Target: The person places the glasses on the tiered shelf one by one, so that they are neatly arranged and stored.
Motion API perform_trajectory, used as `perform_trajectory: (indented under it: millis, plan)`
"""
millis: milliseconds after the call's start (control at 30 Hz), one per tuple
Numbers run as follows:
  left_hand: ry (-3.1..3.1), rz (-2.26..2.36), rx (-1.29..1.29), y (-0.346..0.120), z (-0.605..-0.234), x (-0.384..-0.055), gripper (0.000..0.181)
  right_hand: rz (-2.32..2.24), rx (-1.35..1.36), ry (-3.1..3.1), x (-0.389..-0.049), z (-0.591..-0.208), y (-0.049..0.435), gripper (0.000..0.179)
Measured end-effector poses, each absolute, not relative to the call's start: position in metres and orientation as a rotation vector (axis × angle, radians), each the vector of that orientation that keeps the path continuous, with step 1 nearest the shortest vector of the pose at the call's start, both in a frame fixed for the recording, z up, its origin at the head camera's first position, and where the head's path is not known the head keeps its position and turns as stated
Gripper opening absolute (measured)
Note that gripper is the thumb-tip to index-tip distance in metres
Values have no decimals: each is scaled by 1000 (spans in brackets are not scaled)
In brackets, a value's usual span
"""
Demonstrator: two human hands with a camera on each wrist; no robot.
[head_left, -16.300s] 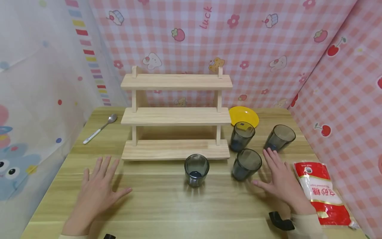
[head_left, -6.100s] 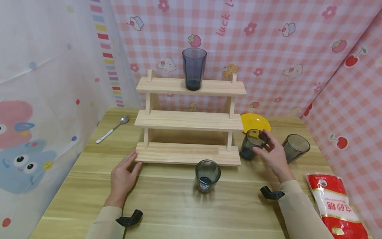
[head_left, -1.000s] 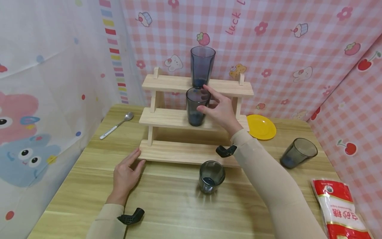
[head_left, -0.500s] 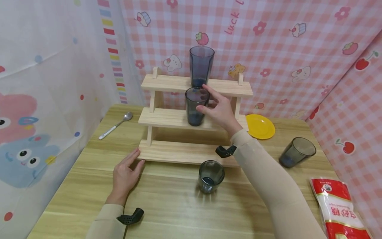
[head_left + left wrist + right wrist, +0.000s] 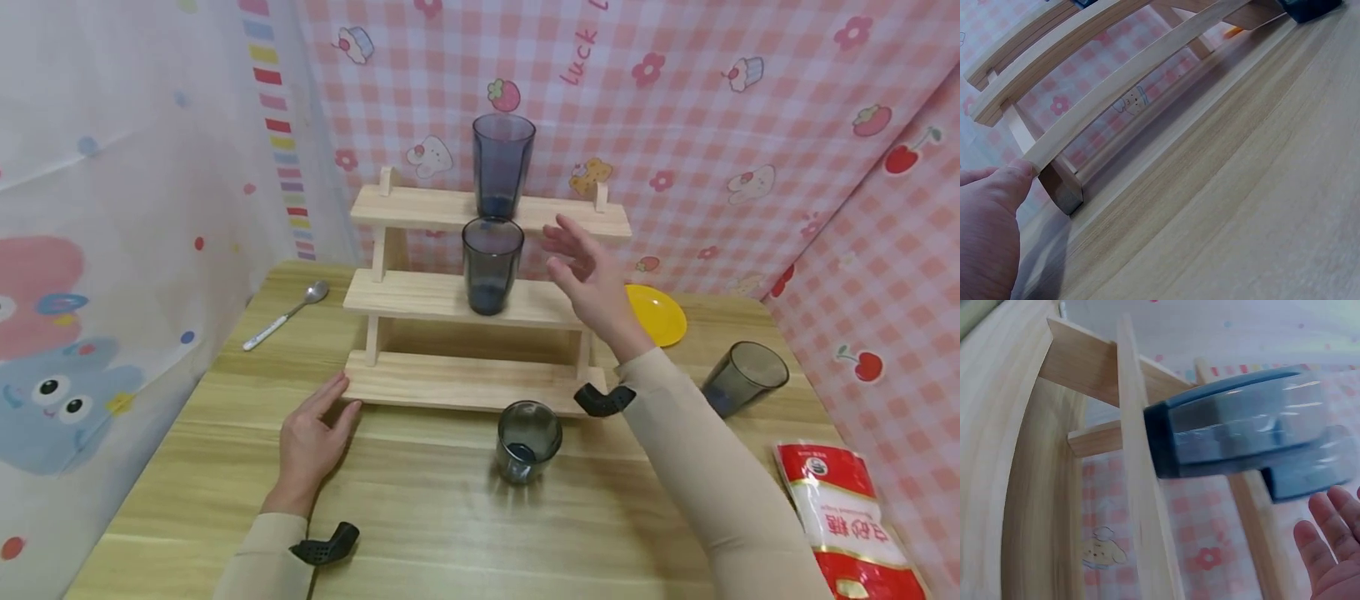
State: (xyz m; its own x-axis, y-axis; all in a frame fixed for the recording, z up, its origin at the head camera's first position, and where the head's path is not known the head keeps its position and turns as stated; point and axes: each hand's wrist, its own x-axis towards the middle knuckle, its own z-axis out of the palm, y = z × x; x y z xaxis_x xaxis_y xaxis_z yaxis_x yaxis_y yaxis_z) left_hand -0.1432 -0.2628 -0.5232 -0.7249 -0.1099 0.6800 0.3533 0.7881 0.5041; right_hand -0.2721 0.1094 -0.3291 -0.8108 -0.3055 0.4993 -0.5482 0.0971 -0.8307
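Note:
A three-tier wooden display shelf (image 5: pixel 420 379) stands on the table. Its lower left corner is held by my left hand (image 5: pixel 309 446), the thumb at the front edge and the fingers at the end of the bottom board. On the middle tier a smoky grey glass (image 5: pixel 491 271) stands upright, and a taller-looking one (image 5: pixel 504 162) is on the top tier. My right hand (image 5: pixel 596 287) hovers just right of the middle-tier glass, apart from it, its fingers loosely bent around nothing. In the right wrist view the fingers (image 5: pixel 1329 531) show free beside the glasses (image 5: pixel 1235 425).
One more glass (image 5: pixel 528 442) is on the table in front of the shelf, and another (image 5: pixel 746 379) at the right. A yellow plate (image 5: pixel 660 317) lies behind the right sleeve. A red and white sugar bag (image 5: pixel 847 517) is at the right edge, a spoon (image 5: pixel 285 315) at the left.
The right hand has let go of the glass on the middle tier and drawn back to the right. That glass stays standing there. The left hand has kept its place on the shelf.

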Motion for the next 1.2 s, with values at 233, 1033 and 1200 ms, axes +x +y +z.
perform_trajectory:
  millis: [233,1033,1200]
  plan:
    - [-2235,-833,-172,-262,-525,-143,41,1874,886,-2093,-237,-356,154,50]
    - [-2222,-857,-189,-261,-523,-146,42,1910,1298,-2223,-164,-444,146,87]
    - [-2207,-851,-190,-263,-525,-145,43,1821,1335,-2326,-164,-447,141,88]
